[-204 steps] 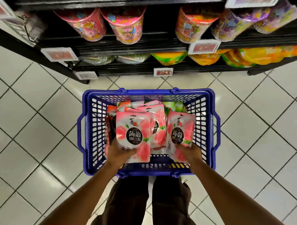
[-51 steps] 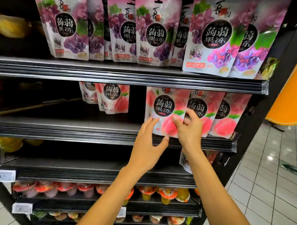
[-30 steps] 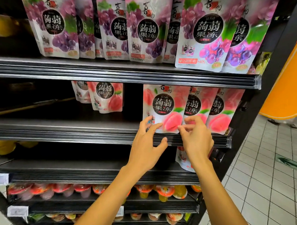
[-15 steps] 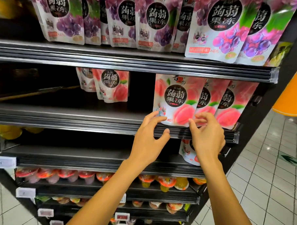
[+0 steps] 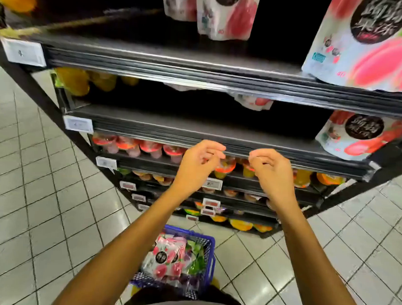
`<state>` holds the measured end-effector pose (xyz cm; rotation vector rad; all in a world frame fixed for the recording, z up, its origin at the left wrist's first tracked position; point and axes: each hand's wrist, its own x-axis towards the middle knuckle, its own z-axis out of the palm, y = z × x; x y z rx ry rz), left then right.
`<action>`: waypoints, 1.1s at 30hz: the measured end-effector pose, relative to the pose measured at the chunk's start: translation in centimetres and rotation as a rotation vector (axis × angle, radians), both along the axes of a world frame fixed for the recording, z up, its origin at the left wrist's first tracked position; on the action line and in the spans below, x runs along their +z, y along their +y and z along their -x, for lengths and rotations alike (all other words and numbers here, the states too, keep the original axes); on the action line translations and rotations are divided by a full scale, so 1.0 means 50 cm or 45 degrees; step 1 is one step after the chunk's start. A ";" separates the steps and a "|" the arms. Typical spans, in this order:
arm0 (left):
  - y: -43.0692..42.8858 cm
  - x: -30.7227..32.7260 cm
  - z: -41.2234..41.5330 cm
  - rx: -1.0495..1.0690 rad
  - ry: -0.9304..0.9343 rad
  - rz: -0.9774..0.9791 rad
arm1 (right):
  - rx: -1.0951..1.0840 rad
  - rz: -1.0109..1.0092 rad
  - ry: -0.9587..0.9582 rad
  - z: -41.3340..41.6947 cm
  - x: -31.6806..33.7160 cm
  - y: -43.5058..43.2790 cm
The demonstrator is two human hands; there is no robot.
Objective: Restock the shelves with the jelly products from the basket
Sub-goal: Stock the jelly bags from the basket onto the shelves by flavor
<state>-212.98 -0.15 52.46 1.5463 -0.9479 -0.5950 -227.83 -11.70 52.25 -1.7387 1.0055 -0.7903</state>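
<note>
The blue basket (image 5: 210, 252) stands on the floor below me, between my forearms, with pink peach jelly pouches (image 5: 165, 257) and green ones inside. My left hand (image 5: 198, 163) and my right hand (image 5: 270, 171) hover in front of the lower shelf edge, fingers loosely curled, nothing in either. A large peach jelly pouch (image 5: 370, 44) stands on the shelf at the upper right. Another peach pouch (image 5: 357, 136) stands one shelf lower at the right. Two more pouches (image 5: 224, 15) hang further back at the top.
Black shelf boards (image 5: 176, 61) with white price tags (image 5: 24, 52) run across the view. Rows of jelly cups (image 5: 138, 146) fill the lower shelves. Yellow packs (image 5: 83, 80) lie at the left. White tiled floor (image 5: 43, 203) spreads on both sides.
My hands have let go of the peach pouches on the shelf and dropped lower. My view has tilted down, so the basket on the floor now shows.
</note>
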 end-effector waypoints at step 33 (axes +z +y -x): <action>0.551 -1.422 -0.216 -0.030 0.371 -1.340 | -0.256 -1.051 0.953 -0.207 -1.426 0.540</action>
